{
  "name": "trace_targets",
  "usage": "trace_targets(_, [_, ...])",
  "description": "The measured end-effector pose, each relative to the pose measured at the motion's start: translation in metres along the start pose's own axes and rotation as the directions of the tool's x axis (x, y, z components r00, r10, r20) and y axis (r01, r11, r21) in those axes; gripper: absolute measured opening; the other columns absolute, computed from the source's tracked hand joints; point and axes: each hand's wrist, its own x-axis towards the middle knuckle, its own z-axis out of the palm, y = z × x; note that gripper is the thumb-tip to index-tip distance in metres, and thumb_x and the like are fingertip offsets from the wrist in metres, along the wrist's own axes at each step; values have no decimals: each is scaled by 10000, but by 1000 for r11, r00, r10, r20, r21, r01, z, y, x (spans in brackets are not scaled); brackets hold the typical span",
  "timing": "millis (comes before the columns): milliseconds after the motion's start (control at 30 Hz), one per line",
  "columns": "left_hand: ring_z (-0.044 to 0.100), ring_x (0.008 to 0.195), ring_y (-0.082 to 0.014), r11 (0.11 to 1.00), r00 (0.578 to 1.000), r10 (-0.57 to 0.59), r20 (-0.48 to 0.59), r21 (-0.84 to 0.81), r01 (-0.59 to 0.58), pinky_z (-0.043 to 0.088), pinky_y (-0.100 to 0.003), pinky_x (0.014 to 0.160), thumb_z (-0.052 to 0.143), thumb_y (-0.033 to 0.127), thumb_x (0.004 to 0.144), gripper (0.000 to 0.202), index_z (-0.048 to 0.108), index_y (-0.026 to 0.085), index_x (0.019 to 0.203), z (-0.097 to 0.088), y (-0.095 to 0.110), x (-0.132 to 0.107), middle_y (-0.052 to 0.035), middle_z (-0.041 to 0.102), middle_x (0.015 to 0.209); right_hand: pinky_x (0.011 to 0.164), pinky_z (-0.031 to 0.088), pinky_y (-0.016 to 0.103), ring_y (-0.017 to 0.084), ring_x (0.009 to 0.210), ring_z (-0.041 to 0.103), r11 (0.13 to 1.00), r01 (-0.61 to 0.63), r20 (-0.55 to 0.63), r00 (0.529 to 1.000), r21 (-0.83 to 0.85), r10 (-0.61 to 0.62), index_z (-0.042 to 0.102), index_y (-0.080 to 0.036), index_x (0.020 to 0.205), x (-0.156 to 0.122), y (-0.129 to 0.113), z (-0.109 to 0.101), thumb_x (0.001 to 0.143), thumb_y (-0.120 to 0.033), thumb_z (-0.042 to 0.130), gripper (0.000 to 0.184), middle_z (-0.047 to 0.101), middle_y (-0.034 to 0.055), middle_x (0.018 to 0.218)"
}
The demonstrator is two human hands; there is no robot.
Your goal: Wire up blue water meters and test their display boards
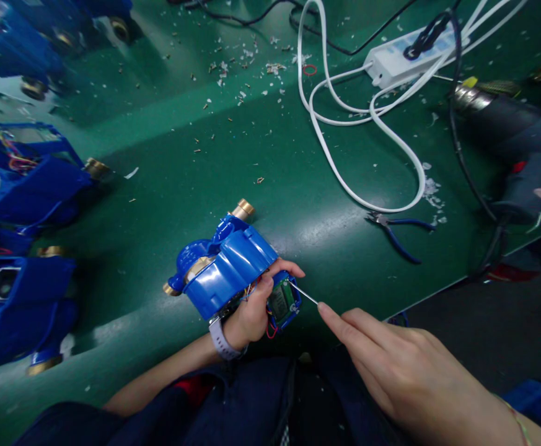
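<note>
While the left hand (254,310) gripped the small module (280,301) by its edge, thumb and index finger showing, the right hand (400,359) was closed on a thin driver (305,293), index finger laid along it. Handle was hidden inside the fist. Driver tip was at the upper corner of the module's green board – couldn't tell if it was seated in a screw. Module was just off the open side of the blue unit (233,266), near the bench's front edge, with coloured wires (248,291) between the two. Blue unit was tilted on the bench (196,167), brass ends pointing up-right and left, wristwatch (224,341) just below it. Cutters (393,235) were to the right, handles apart. Heat gun (521,136) was on its side beyond them, power strip (398,65) and looped white cable (416,161) farther back. More blue units (28,173) stood along the left – scraps scattered mid-bench.
</note>
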Motion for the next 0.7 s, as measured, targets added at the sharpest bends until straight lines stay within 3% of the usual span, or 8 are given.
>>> trace_targets(100, [535, 844, -217, 1000, 1000, 25, 12, 17, -25, 429, -330, 754, 267, 559, 920, 525, 640, 204, 1022, -1, -1, 1, -61, 583, 934, 419, 482, 233, 135, 521, 625, 999, -15, -14, 1000, 43, 15, 594, -84, 1211, 2, 0, -1, 806, 22, 317, 503, 699, 84, 860])
trace_targets(267, [535, 838, -212, 998, 998, 51, 24, 41, -52, 413, -334, 779, 262, 510, 932, 489, 640, 213, 1022, -1, 0, 1, -51, 578, 922, 581, 540, 197, 135, 707, 677, 942, -131, -37, 988, 309, 149, 595, -182, 1217, 8, 8, -5, 929, -77, 367, 382, 712, 45, 920])
trace_targets(433, [536, 868, -219, 996, 998, 62, 23, 69, -63, 406, -346, 828, 246, 494, 939, 485, 633, 217, 1029, -1, 2, 1, -54, 600, 961, 372, 417, 275, 159, 462, 579, 997, 80, 38, 996, -7, -80, 620, -69, 1200, 9, 13, -6, 772, 24, 368, 505, 640, 58, 722])
trace_targets(500, [538, 872, -221, 996, 998, 55, 23, 69, -56, 409, -347, 824, 246, 501, 937, 489, 633, 217, 1030, -1, 1, 1, -54, 598, 960, 356, 406, 283, 172, 470, 593, 996, 87, 34, 996, -22, -86, 628, -44, 1190, 11, 13, -6, 769, 27, 359, 504, 640, 72, 720])
trace_targets(567, [541, 878, -222, 996, 998, 52, 27, 72, -54, 411, -346, 817, 243, 507, 934, 497, 635, 216, 1030, -2, 1, 1, -54, 593, 953, 410, 465, 258, 161, 524, 629, 989, -13, 13, 1000, 144, 11, 652, -92, 1163, 15, 16, -6, 848, -16, 355, 440, 673, 64, 758])
trace_targets(633, [542, 882, -223, 995, 998, 60, 32, 80, -63, 409, -348, 816, 235, 513, 932, 510, 635, 212, 1026, -2, 2, 1, -56, 591, 947, 500, 515, 210, 133, 581, 653, 924, -119, 37, 993, 363, 113, 677, -171, 1124, 19, 20, -7, 923, -81, 382, 368, 699, 22, 769])
trace_targets(700, [544, 882, -222, 993, 997, 69, 38, 91, -72, 402, -352, 826, 232, 512, 931, 512, 633, 208, 1026, -2, 3, 1, -56, 594, 947, 547, 522, 190, 118, 602, 654, 891, -137, 74, 990, 433, 117, 677, -206, 1128, 21, 24, -8, 930, -101, 426, 336, 701, 0, 764])
